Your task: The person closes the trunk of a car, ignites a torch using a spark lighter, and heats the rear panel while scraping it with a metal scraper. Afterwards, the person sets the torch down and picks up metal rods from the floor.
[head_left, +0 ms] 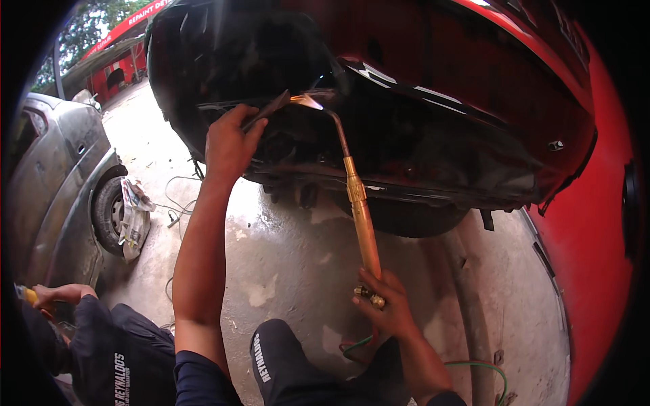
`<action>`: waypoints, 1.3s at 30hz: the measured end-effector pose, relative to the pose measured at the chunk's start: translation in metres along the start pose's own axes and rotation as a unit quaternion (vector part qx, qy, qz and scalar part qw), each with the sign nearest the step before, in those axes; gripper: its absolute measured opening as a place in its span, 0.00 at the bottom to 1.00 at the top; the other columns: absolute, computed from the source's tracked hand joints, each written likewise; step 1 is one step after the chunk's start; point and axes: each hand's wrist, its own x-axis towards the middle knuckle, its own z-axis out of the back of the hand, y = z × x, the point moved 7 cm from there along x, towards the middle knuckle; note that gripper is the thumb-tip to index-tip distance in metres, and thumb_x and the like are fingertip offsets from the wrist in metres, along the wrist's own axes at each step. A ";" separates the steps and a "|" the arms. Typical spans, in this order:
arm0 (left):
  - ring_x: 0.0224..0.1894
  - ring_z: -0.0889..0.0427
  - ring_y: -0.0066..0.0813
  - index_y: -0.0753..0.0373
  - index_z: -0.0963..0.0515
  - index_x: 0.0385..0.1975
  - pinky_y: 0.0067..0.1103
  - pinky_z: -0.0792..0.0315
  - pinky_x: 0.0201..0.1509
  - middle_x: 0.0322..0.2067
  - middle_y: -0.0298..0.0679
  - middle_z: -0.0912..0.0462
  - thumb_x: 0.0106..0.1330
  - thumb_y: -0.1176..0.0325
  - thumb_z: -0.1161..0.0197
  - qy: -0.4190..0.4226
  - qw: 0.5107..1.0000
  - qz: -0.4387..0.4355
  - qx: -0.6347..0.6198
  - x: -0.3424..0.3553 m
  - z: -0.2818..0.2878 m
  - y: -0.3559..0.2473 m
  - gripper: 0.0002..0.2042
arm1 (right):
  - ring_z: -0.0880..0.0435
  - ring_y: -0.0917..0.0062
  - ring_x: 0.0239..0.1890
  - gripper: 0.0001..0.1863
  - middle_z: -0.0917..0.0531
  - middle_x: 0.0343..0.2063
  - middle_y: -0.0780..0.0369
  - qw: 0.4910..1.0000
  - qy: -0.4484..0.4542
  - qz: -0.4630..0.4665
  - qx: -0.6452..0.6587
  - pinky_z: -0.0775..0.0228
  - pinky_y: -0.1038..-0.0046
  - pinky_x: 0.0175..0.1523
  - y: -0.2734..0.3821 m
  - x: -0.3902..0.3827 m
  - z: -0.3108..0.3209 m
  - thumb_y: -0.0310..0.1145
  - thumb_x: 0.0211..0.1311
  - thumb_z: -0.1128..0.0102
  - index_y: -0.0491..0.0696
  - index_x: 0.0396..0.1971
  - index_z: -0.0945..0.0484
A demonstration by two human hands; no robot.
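My right hand (pixel 389 301) grips the lower end of a brass gas torch (pixel 362 220), next to its valve knobs. From the bent tip of the torch a bright flame (pixel 308 101) points left. My left hand (pixel 230 139) reaches up and pinches a thin, dark flat piece (pixel 271 109), which looks like a strip or blade. Its far end meets the flame, close to the underside of a black car bumper area (pixel 284 47). Whether the piece touches the bumper I cannot tell.
A grey car (pixel 61 183) with a plastic-covered wheel stands at left. Beside it, a co-worker in dark clothes (pixel 128 352) holds something yellow (pixel 28 295). A green hose (pixel 497 369) and thin cables (pixel 175 203) lie on the concrete floor (pixel 264 291). A red panel (pixel 596 223) is at right.
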 end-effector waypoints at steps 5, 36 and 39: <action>0.43 0.14 0.50 0.62 0.17 0.42 0.35 0.22 0.47 0.39 0.48 0.13 0.62 0.63 0.29 0.035 0.998 -0.054 0.004 0.017 -0.034 -0.029 0.13 | 0.16 0.70 0.48 0.33 0.18 0.48 0.57 0.999 -0.033 -0.021 0.020 0.22 0.71 0.49 -0.018 -0.055 0.021 0.23 0.52 0.25 0.48 0.62 0.22; 0.37 0.14 0.54 0.64 0.15 0.40 0.37 0.22 0.45 0.28 0.53 0.14 0.61 0.60 0.28 0.044 0.998 0.006 0.036 0.029 -0.013 -0.044 0.15 | 0.21 0.81 0.24 0.47 0.19 0.36 0.63 0.808 0.028 -0.431 0.400 0.26 0.81 0.27 -0.110 -0.235 0.027 0.32 0.64 0.30 0.51 0.78 0.48; 0.38 0.13 0.50 0.65 0.15 0.41 0.33 0.23 0.45 0.31 0.52 0.13 0.60 0.60 0.27 0.073 0.997 0.006 0.026 0.035 -0.029 -0.054 0.16 | 0.16 0.75 0.22 0.41 0.15 0.41 0.52 0.815 0.002 -0.427 0.391 0.21 0.74 0.23 -0.116 -0.228 0.023 0.18 0.64 0.40 0.50 0.76 0.44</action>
